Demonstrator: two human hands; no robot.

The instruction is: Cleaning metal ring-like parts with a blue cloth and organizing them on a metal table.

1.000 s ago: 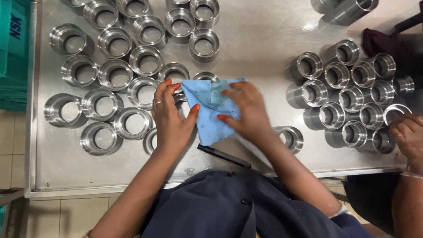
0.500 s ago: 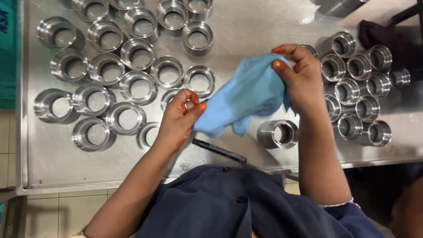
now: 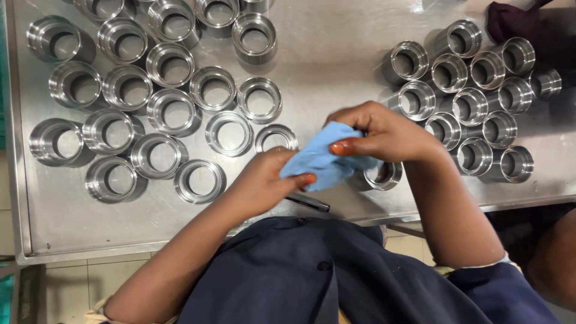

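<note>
Blue cloth [image 3: 321, 159] pinched between left hand [image 3: 264, 183] and right hand [image 3: 384, 132].

A steel table [image 3: 336, 78] with a raised rim carries two groups of shiny metal rings: a large cluster [image 3: 162, 96] at its left and a tighter cluster [image 3: 474, 96] at its right. One ring [image 3: 384, 175] stands apart near the front edge, a dark pen [image 3: 309, 202] just beside it

rings [image 3: 162, 90] left on table [image 3: 336, 66] | sleeves [image 3: 474, 102] right | cloth [image 3: 324, 159] between
</note>
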